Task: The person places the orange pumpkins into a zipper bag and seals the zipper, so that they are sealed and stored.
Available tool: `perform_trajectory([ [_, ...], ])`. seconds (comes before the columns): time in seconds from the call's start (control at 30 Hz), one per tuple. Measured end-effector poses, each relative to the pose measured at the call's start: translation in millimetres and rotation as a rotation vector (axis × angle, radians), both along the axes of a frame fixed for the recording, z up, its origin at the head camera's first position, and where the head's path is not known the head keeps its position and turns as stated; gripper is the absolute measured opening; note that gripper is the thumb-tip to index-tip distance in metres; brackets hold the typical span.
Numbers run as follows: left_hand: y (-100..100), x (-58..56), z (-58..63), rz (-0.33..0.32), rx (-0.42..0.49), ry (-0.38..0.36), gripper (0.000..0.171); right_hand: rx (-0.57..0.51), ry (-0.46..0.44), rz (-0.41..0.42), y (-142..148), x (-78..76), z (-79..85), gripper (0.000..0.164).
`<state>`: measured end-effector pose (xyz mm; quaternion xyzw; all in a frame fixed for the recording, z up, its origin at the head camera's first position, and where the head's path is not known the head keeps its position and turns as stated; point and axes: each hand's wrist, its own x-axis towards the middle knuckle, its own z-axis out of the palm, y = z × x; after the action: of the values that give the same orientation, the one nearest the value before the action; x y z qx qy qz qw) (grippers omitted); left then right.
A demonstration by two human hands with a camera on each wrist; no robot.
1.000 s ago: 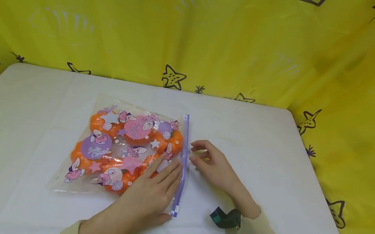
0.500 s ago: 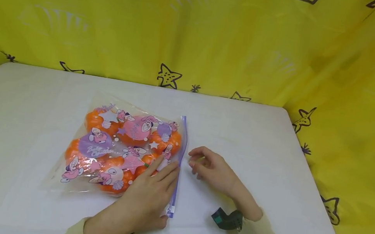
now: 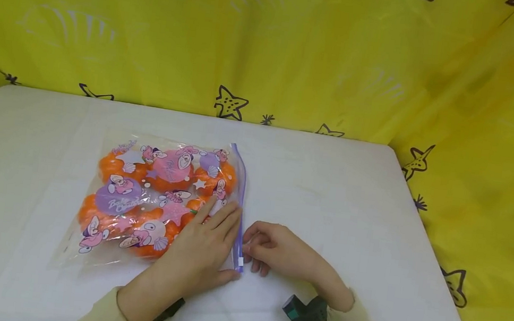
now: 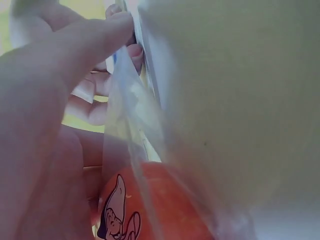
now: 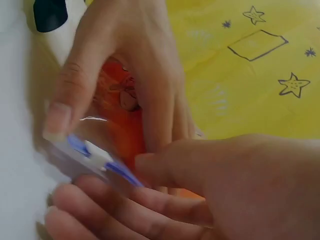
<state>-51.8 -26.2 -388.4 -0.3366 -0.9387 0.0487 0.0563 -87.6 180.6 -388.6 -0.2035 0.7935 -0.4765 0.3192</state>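
Observation:
A clear printed zipper bag [image 3: 68,244] lies on the table, filled with several orange pumpkin-like pieces [image 3: 122,169]. Its purple zip strip [image 3: 241,177] runs along the right side, with a white slider [image 3: 240,261] near the close end. My left hand [image 3: 200,244] rests on the bag's right part, fingers straight, its thumb touching the near corner by the strip. Curled at the strip, my right hand [image 3: 277,248] pinches the bag's edge between thumb and forefinger. The right wrist view shows the slider [image 5: 98,156] between the left thumb [image 5: 62,117] and the right thumb [image 5: 155,167].
A white cloth covers the table [image 3: 330,191]. Behind it and along the right hangs a yellow curtain [image 3: 299,53] with starfish and shell drawings. Dark wrist cameras, one of them the right one [image 3: 306,311], sit on both wrists.
The bag has shifted left and slightly away from me, with the left hand still on it. My right hand has come nearer and down to the zip strip by the slider.

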Motion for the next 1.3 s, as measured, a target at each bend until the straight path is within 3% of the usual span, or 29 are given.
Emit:
perform_trajectory([
  [0.17, -1.2, -0.3, -0.7, -0.004, 0.027, 0.018, 0.094, -0.090, -0.098, -0.015, -6.7, 2.6, -6.5, 0.023],
  [0.33, -1.7, 0.5, -0.8, -0.013, 0.026, 0.006, 0.094, -0.096, -0.217, -0.037, -9.2, 3.2, -11.3, 0.033],
  [0.53, -2.0, 0.4, -2.4, -0.009, 0.001, -0.006, 0.097, -0.124, -0.300, -0.036, -7.5, 0.1, -14.4, 0.022],
  [0.67, -1.7, 2.3, -2.9, -0.007, 0.002, -0.008, 0.091, -0.162, -0.311, 0.008, -6.3, -1.9, -15.7, 0.013],
  [0.83, -2.1, 7.7, -1.5, 0.037, 0.013, 0.006, 0.082, -0.172, -0.321, 0.023, -6.2, -3.1, -15.6, 0.013],
  [1.03, 1.3, 19.0, -3.9, 0.082, -0.053, 0.076, 0.071, -0.165, -0.323, 0.024, -7.9, -3.4, -14.7, 0.013],
  [1.3, 2.1, 21.4, -11.8, 0.056, -0.144, 0.109, 0.068, -0.204, -0.329, 0.042, -11.7, -3.1, -16.0, 0.016],
])
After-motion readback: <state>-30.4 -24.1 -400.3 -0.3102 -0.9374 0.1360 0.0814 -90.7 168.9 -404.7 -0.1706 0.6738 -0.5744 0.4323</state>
